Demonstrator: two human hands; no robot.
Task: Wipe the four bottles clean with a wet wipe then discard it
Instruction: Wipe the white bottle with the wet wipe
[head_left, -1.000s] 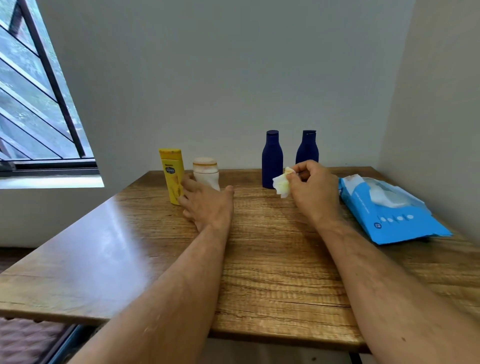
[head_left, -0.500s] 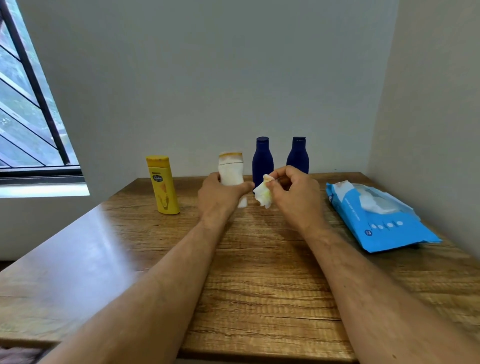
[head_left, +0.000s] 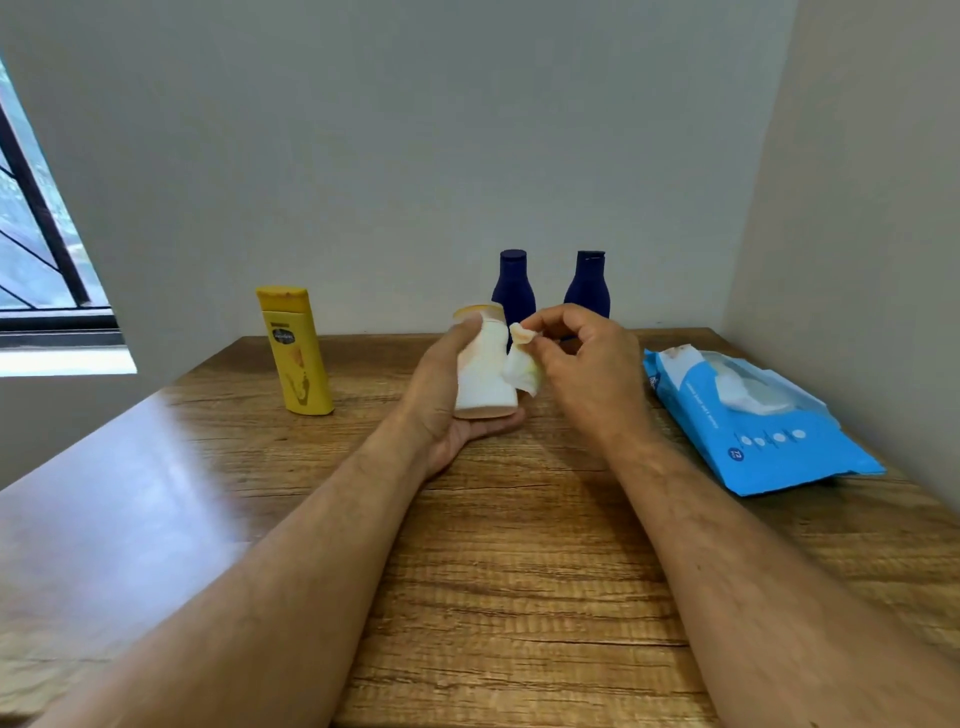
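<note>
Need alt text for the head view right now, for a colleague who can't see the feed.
A person's left hand holds a white bottle above a wooden table while the right hand pinches a crumpled wet wipe against its side. A yellow bottle stands to the left, two dark blue bottles behind, and an open blue wipes pack to the right.

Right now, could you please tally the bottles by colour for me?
Dark blue bottles: 2 (left one, right one)
Yellow bottle: 1
White bottle, held in the left hand: 1
Total: 4
</note>
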